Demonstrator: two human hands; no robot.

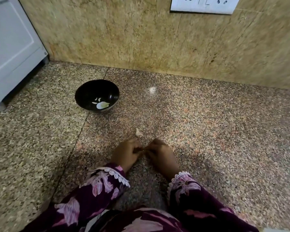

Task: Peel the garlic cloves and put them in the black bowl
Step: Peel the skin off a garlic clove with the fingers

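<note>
A black bowl (97,96) stands on the speckled granite counter (208,131), left of centre, with pale peeled garlic cloves (101,104) lying inside it. Near the front, my left hand (126,154) and my right hand (162,156) meet fingertip to fingertip, both with curled fingers pinching a small garlic clove (143,149) that is mostly hidden between them. Just beyond my hands lies a scrap of garlic skin (139,132) on the counter.
A white appliance (12,47) stands at the far left on the counter. A tan marble wall (141,39) rises behind, with a white socket plate (203,5) at the top right. A faint pale fleck (152,89) lies right of the bowl.
</note>
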